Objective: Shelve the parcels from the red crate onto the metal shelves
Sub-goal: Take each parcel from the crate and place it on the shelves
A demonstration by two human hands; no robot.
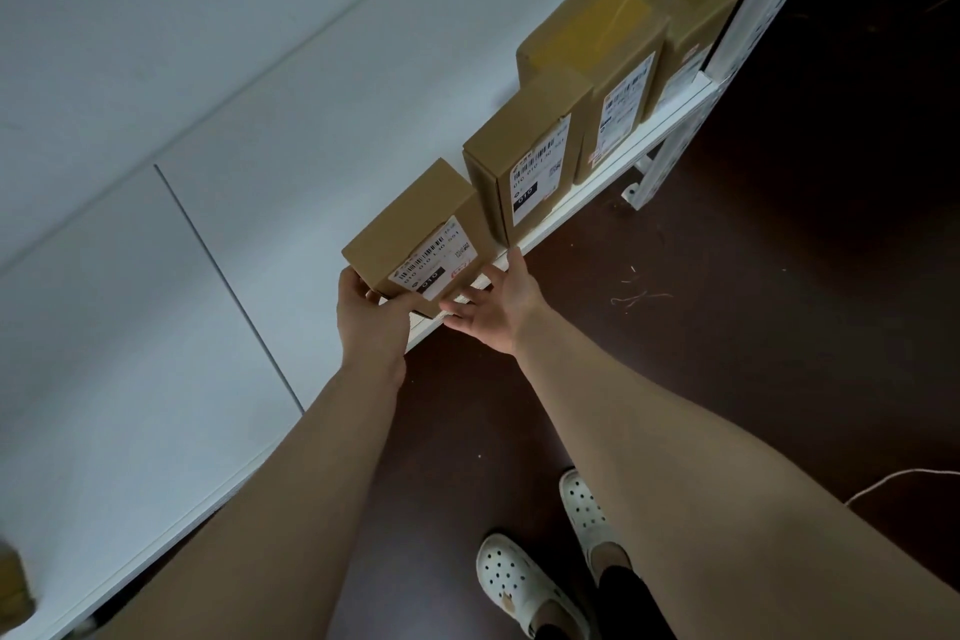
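A small brown cardboard parcel [410,229] with a white barcode label stands at the front edge of the white metal shelf [291,130]. My left hand [371,314] grips its near left corner, thumb on the left side. My right hand [496,299] has spread, fairly straight fingers touching the parcel's lower right edge by the shelf lip. To the right stand three more labelled parcels in a row: a narrow one [524,156], a larger one [597,62] and the farthest one [691,16]. The red crate is out of view.
A white shelf upright [727,47] rises at the right end of the row. Dark brown floor [753,286] lies below, with bits of string and a white cord [893,481]. My feet in white clogs [524,582] stand close to the shelf. Another brown box corner [13,587] shows at far left.
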